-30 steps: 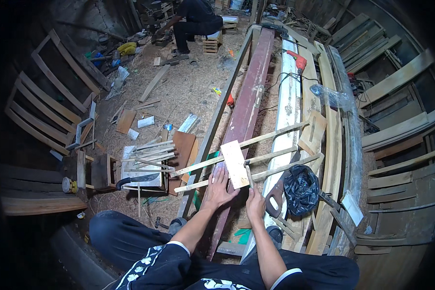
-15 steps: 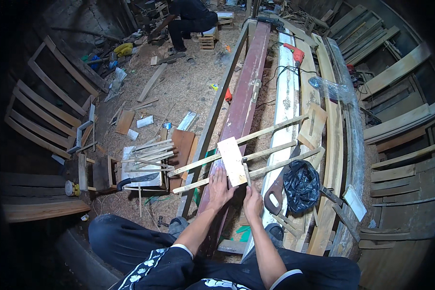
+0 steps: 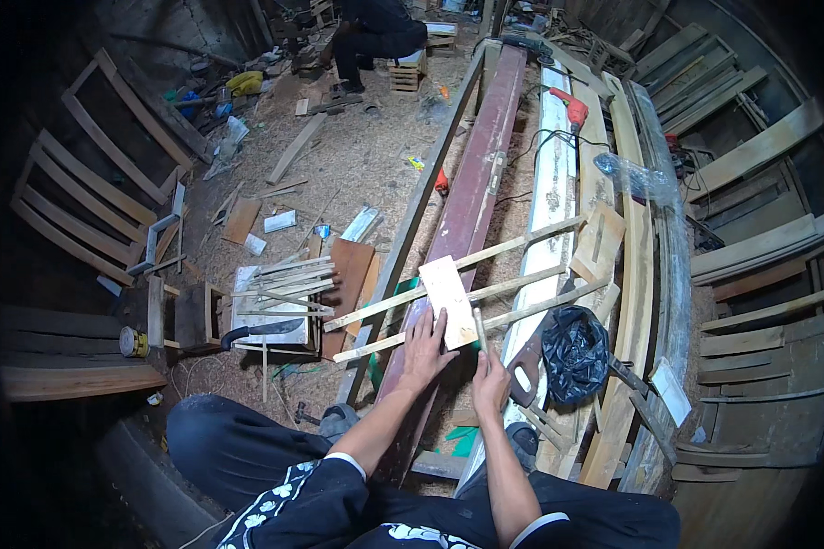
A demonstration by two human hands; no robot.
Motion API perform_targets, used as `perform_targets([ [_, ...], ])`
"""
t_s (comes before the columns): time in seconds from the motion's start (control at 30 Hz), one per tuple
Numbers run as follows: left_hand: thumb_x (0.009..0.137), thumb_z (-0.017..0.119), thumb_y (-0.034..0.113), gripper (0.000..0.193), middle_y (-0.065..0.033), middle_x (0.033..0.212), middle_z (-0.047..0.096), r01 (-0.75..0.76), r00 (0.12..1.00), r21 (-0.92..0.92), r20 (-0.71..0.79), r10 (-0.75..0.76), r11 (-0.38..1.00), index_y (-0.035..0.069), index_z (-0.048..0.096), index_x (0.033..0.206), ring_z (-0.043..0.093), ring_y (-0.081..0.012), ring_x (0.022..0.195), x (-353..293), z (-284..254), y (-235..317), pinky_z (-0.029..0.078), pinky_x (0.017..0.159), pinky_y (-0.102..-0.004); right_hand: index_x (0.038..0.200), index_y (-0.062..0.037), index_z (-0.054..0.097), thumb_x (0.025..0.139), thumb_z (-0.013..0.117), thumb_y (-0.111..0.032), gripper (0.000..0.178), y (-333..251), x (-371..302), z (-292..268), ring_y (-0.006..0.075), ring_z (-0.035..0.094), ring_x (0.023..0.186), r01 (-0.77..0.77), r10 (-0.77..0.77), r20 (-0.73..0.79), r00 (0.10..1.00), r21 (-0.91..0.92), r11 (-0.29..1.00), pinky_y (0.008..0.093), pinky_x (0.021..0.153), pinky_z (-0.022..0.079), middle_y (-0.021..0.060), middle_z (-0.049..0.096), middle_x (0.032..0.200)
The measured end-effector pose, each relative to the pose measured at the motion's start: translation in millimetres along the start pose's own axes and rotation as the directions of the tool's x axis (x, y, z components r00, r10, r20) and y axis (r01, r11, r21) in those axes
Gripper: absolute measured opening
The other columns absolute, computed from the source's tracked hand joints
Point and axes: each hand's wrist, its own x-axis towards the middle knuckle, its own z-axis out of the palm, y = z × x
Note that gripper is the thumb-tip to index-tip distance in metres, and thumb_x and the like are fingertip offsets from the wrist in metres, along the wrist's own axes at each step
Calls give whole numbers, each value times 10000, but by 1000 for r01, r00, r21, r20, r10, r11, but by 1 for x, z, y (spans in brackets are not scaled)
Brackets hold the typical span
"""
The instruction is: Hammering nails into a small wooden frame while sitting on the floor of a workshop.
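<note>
My left hand (image 3: 423, 352) lies with its fingers spread on the lower left part of a pale rectangular board (image 3: 448, 300). The board rests across wooden strips (image 3: 524, 284), which span the dark red beam and the white beam. In my right hand (image 3: 491, 382) is a hammer (image 3: 482, 331), gripped by its handle just right of the board's lower corner. Its head is small and blurred here. A handsaw (image 3: 525, 373) lies beside my right hand, partly under a black plastic bag (image 3: 575, 352).
Long beams (image 3: 482, 188) stretch away from me, with a red power drill (image 3: 571, 108) and cable on them. To the left, a machete (image 3: 265, 331) and thin sticks (image 3: 288, 282) lie on a low stand. Chair-like frames (image 3: 92, 206) lean at far left. Another person (image 3: 375, 41) sits at the back.
The hammer has moved slightly down and right, away from the board's edge. My left hand stays on the board. The whole view has shifted a little.
</note>
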Motion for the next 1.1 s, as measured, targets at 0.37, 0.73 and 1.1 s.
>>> perform_targets([
  [0.37, 646, 890, 358, 1023, -184, 1611, 283, -117, 993, 134, -4, 118, 984, 239, 390, 1531, 410, -372, 1363, 8, -2, -3, 373, 1019, -569, 1314, -61, 640, 1018, 531, -281, 384, 19, 1, -13, 458, 669, 948, -5, 6, -65, 998, 7, 1000, 482, 830, 509, 297, 690, 1006],
  [0.73, 791, 786, 269, 581, -103, 1422, 573, -322, 916, 76, -226, 331, 944, 101, 615, 1321, 433, -291, 1416, 42, -43, 18, 257, 1155, -641, 1305, 7, 627, 1017, 539, -219, 376, -15, 18, -43, 434, 673, 999, 122, -96, -186, 978, 134, 983, 461, 870, 512, 284, 690, 1089],
  [1.1, 907, 746, 165, 252, -157, 859, 743, -9, 887, -614, -369, -278, 789, -45, 662, 1016, 705, -143, 788, 81, -140, 91, 543, 691, -318, 1280, 67, 608, 1045, 516, -288, 436, -98, 39, -88, 410, 651, 1097, 327, -263, -308, 914, 176, 929, 433, 937, 490, 281, 665, 1200],
])
